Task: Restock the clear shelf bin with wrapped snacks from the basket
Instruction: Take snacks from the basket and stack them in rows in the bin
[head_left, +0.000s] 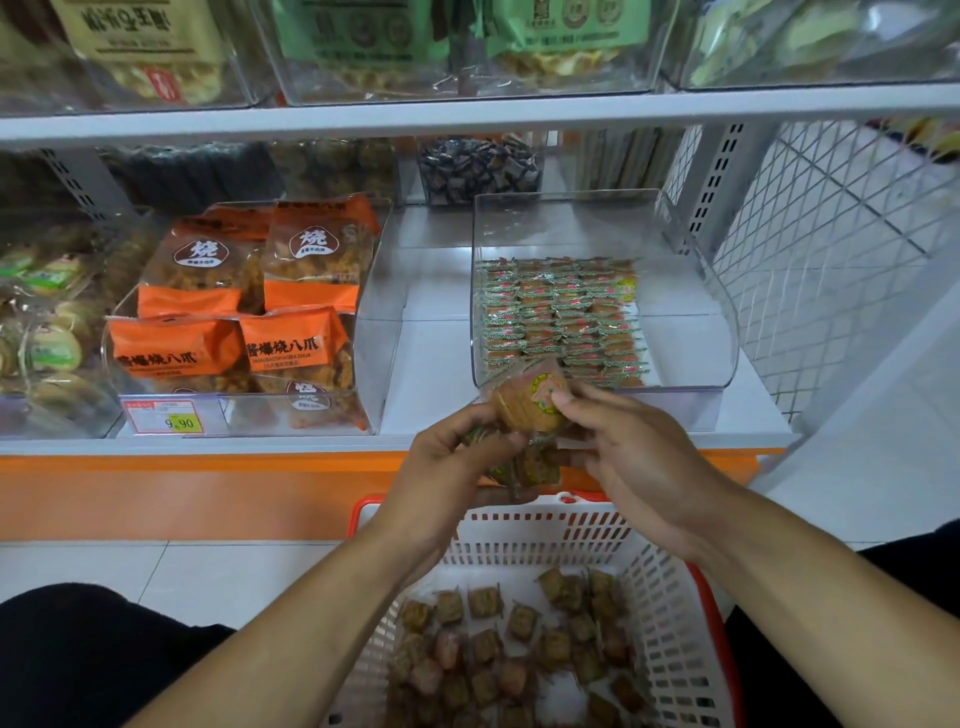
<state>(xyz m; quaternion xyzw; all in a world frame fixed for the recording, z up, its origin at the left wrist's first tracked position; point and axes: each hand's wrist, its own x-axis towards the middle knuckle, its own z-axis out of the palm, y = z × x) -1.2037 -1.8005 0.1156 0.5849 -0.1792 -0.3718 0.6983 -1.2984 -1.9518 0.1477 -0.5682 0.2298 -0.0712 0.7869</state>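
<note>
Here, materials: glossy crinkled snacks, square and flat.
Clear shelf bin: sitting just beyond the fingers, holding neat wrapped rows.
Basket: white lattice plastic, lying below the fingers, holding loose squares.
Left hand: fingers curling around a bunch.
Right hand: fingers pinching the top snack.

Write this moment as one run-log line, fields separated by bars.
stage: sorting snacks in hand | left hand: holds snack bundle | right hand: pinches one wrapped snack | clear bin: partly filled | basket: snacks remain
</note>
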